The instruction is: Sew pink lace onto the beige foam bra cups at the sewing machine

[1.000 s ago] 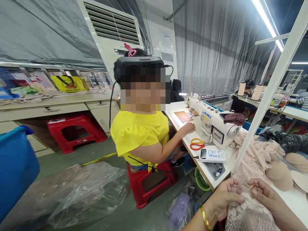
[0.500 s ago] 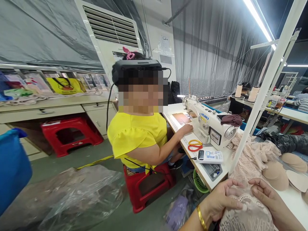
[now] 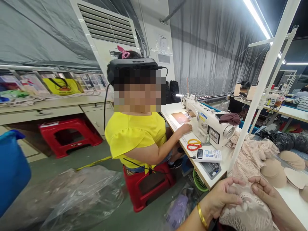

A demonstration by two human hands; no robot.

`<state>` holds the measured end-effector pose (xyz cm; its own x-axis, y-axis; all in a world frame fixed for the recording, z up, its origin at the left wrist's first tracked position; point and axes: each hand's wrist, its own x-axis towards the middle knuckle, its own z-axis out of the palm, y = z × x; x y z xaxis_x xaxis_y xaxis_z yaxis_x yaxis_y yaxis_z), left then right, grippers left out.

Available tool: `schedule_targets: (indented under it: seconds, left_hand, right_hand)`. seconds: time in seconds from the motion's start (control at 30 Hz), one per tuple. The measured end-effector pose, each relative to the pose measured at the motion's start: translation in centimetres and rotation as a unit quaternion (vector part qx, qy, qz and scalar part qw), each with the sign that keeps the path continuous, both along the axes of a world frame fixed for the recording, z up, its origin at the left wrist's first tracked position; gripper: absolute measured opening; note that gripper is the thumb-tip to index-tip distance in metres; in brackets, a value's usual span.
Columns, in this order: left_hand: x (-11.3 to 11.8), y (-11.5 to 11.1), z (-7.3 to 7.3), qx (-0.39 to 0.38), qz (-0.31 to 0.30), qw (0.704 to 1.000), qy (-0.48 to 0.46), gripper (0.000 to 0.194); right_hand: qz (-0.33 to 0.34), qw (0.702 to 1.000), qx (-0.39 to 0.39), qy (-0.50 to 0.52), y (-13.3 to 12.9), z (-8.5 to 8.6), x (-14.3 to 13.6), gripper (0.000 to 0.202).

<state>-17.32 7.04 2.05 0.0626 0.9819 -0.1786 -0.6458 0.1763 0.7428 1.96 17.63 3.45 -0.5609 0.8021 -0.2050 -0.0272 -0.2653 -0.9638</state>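
At the lower right, my left hand (image 3: 222, 198) pinches the edge of a pale pink lace piece (image 3: 247, 213); a gold bracelet is on that wrist. My right hand (image 3: 268, 195) grips the same lace from the other side, thumb and fingers pressed together. The lace hangs between and below both hands. Just beyond them, more lace fabric (image 3: 249, 157) lies heaped on the table. Beige rounded pads (image 3: 275, 173) lie in overlapping stacks to its right.
A person in a yellow top (image 3: 134, 131) sits on a red stool (image 3: 149, 189) at a sewing machine (image 3: 204, 122). Scissors (image 3: 193, 145) and a white device (image 3: 209, 155) lie near the table edge. A white pole (image 3: 262, 77) rises beside my hands. Plastic bags (image 3: 96, 192) cover the floor.
The view has shifted slightly. The lace between my hands has changed its folds, its lower part now bunched differently. Both hands keep their hold, and the seated person's head has turned slightly.
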Motion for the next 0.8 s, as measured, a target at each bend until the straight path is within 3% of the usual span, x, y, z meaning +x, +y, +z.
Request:
schedule_targets:
  seconds: [0.27, 0.57, 0.8]
  left_hand:
    - [0.9, 0.4, 0.0, -0.005, 0.039, 0.999, 0.006, 0.075]
    - [1.0, 0.8, -0.9, 0.002, 0.073, 0.997, 0.027, 0.062]
    - [0.8, 1.3, -2.0, 0.008, 0.074, 0.996, 0.047, 0.072]
  right_hand:
    - [-0.006, 1.000, -0.003, -0.007, 0.4, -0.8, 0.1, 0.053]
    - [0.011, 0.999, -0.044, 0.016, 1.9, -3.6, 0.6, 0.051]
    - [-0.020, 0.999, 0.034, -0.026, 1.9, -4.2, 0.1, 0.047]
